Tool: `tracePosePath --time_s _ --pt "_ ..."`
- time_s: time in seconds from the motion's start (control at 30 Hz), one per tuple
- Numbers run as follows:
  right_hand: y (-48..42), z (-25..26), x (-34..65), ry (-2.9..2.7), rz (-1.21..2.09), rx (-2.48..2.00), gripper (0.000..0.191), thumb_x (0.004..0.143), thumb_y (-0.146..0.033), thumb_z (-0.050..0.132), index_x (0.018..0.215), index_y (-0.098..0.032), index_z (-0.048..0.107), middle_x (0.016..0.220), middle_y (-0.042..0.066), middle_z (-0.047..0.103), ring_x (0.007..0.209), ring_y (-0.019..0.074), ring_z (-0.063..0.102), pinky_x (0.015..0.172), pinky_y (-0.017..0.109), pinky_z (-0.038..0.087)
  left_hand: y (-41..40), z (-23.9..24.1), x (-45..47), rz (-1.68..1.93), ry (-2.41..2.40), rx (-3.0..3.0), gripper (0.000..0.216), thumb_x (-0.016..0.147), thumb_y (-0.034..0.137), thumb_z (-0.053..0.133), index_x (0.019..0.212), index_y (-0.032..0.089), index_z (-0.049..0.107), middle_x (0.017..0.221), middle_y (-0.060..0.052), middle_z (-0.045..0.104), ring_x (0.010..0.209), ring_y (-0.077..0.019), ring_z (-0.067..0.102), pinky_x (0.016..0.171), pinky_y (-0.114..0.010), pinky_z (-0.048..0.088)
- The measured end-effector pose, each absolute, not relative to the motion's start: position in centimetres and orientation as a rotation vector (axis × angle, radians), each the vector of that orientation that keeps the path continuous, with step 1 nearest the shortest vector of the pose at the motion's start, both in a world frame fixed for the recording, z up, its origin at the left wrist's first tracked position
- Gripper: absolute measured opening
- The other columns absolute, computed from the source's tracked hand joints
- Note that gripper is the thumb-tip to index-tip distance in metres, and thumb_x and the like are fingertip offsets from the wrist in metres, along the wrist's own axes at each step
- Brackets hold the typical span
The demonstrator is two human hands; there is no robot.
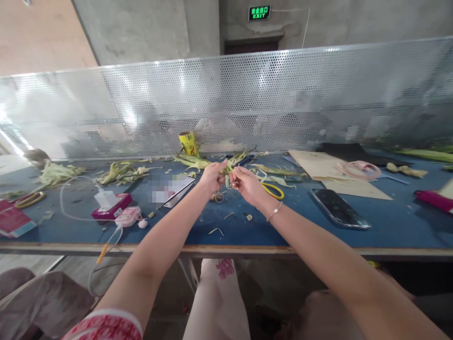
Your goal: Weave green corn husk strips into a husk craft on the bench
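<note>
The near edge of the blue tabletop (264, 236) runs straight beneath both forearms, trimmed with a wood-coloured strip; at the far side a tall perforated metal panel (226, 89) stands along it. Between the forearms lies the most open stretch, with a few small scraps on it. Room is tighter to the right, where a smartphone (339, 210) lies just beyond the right forearm, and to the left, where a white charger (105, 199) sits on a magenta box (112, 208).

The panel is grey and shiny, pierced with close rows of round holes. Near its foot stands a yellow cylindrical can (188, 143). Flat tan sheets (314, 170) lie on the right, a pink ring (364, 170) over them. Limp, ragged leaf heaps (120, 173) are spread on the left.

The left hand (213, 175) and right hand (247, 183) meet over the middle of the tabletop, fingers closed on a leafy bundle (234, 161) held between them. It is pale to mid green, with narrow, strap-like ends fanning toward the panel; its lower part is largely hidden by the fingers. A yellow loop handle (274, 190) shows just beside the right wrist.
</note>
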State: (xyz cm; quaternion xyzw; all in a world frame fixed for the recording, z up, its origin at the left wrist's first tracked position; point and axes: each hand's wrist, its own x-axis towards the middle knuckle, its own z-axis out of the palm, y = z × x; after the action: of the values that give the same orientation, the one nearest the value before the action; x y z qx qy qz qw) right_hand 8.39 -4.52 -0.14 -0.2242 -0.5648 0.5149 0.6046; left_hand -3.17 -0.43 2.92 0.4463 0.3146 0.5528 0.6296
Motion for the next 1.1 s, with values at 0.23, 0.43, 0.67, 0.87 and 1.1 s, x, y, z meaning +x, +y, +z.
tracePosePath --time_s 0.23,0.43,0.67,0.87,1.1 --pt "-4.6 -0.1 8.3 -1.384 1.124 -0.527 0.039 0.076 -0.051 0.06 0.06 -0.021 0.042 0.065 -0.001 0.043 0.058 0.0115 0.039 0.055 0.027 0.034 0.1 2.8 -3.6 1.266 0.717 1.065 0.047 0.076 0.024 0.067 0.054 0.019 0.026 0.039 0.01 0.024 0.031 0.0006 0.019 0.033 -0.016 0.009" --pt "-4.4 -0.4 8.6 -1.436 1.118 -0.479 0.035 0.079 -0.046 0.059 0.059 -0.02 0.047 0.062 -0.002 0.044 0.057 0.0107 0.038 0.057 0.027 0.033 0.3 2.5 -3.7 1.285 0.759 1.095 0.04 0.08 0.022 0.061 0.056 0.019 0.029 0.039 0.01 0.026 0.031 -0.0003 0.019 0.033 -0.016 0.009" --pt "-4.3 -0.5 8.9 -1.464 1.116 -0.496 0.036 0.078 -0.048 0.06 0.059 -0.02 0.046 0.062 -0.002 0.044 0.057 0.0111 0.039 0.057 0.027 0.033 0.4 2.3 -3.5 1.296 0.795 1.101 0.044 0.077 0.027 0.066 0.057 0.02 0.027 0.039 0.011 0.024 0.031 -0.0008 0.018 0.034 -0.017 0.008" --pt "-3.0 -1.1 9.4 -1.356 1.101 -0.536 0.038 0.077 -0.054 0.058 0.063 -0.021 0.046 0.065 -0.001 0.046 0.06 0.0124 0.042 0.057 0.027 0.035 0.3 2.1 -3.7 1.287 0.751 1.214 0.048 0.072 0.034 0.071 0.057 0.019 0.028 0.042 0.011 0.02 0.034 -0.0001 0.017 0.036 -0.017 0.009" --pt "-2.0 -1.1 10.4 -1.251 1.082 -0.577 0.034 0.073 -0.049 0.059 0.063 -0.022 0.042 0.063 -0.001 0.045 0.06 0.0127 0.044 0.057 0.028 0.037 0.4 1.9 -3.6 1.277 0.739 1.311 0.023 0.073 0.019 0.067 0.061 0.016 0.048 0.045 0.008 0.035 0.039 -0.0026 0.029 0.039 -0.016 0.02"
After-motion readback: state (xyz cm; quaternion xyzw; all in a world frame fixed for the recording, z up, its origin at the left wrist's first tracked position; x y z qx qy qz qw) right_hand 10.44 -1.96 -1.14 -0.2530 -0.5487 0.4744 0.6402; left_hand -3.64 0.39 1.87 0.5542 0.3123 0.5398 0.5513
